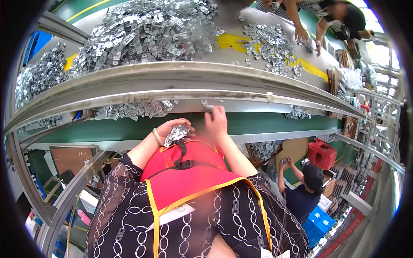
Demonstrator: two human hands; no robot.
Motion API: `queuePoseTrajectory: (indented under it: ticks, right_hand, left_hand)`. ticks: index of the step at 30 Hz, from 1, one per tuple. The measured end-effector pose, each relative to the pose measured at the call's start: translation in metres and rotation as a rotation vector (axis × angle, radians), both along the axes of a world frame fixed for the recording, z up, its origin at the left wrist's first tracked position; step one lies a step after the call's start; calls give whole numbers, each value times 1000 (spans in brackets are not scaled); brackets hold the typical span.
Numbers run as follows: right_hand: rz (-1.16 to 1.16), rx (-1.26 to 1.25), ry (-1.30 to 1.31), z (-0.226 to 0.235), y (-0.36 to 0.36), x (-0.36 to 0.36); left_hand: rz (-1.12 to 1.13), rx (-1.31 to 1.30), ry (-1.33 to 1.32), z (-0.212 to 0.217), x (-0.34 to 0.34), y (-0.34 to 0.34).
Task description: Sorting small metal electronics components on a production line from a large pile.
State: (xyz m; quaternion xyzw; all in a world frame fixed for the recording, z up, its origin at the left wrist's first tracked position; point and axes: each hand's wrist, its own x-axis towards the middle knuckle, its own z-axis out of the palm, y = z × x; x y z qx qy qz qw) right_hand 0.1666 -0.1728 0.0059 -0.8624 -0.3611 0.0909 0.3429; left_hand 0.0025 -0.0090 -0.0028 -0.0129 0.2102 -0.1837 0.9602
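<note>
My left hand (172,128) is cupped against my red apron and holds a small heap of shiny metal brackets (177,134). My right hand (216,121) reaches up to the edge of the green belt (266,122) and pinches one small metal bracket (208,107) between its fingertips. A loose row of the same brackets (135,109) lies on the belt just left of that hand. A bracelet sits on my left wrist.
A curved metal rail (172,81) crosses above my hands. Behind it lie large piles of brackets (146,30). Another person's hands (301,32) sort a smaller pile (269,43) at the upper right. A person in a dark cap (307,180) works at the lower right, beside a red crate (322,154).
</note>
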Motion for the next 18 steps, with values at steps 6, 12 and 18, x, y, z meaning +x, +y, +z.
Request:
queuePoseTrajectory:
  ticks: [6,12,18]
  right_hand:
    - [226,-3,65,22,19,-16]
    - [194,-26,-20,10,23,1]
    - [86,-16,-224,3,11,26]
  left_hand:
    - [-16,115,100,4,-4,5]
    - [-35,117,181,6,-7,9]
    - [-75,179,154,17,1,6]
